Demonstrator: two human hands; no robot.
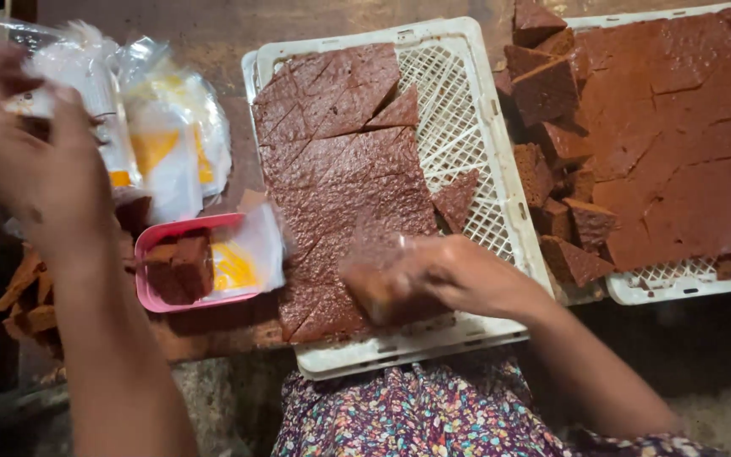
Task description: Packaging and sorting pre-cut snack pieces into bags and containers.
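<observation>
Cake slab [340,169] was right under and just beyond the right hand [442,275], lying on a white slatted tray [467,93] that sat partly over the person's lap. Its long axis ran straight away from that grip, from the near tray edge up to the far one, scored into triangles and diamonds. The right-hand grip was closed around a blurred piece [387,292] at the slab's near end, looked like one cut wedge, maybe already in clear wrap, hard to say with the motion blur. So the right hand was the nearer one by a lot.

The left hand [35,161] was up and well off to the left of the slab, among a bunch of clear plastic bags [162,127] with yellow print. Too blurred for me to tell if that grip was clenched on a bag or loose.

Between the two hands sat a pink tray [150,283] with a couple of dark brown pieces in it. The slab itself was reddish-brown, flat, crinkly on top. A second tray [678,283] to the right of the grip held another slab plus loose chunks.
</observation>
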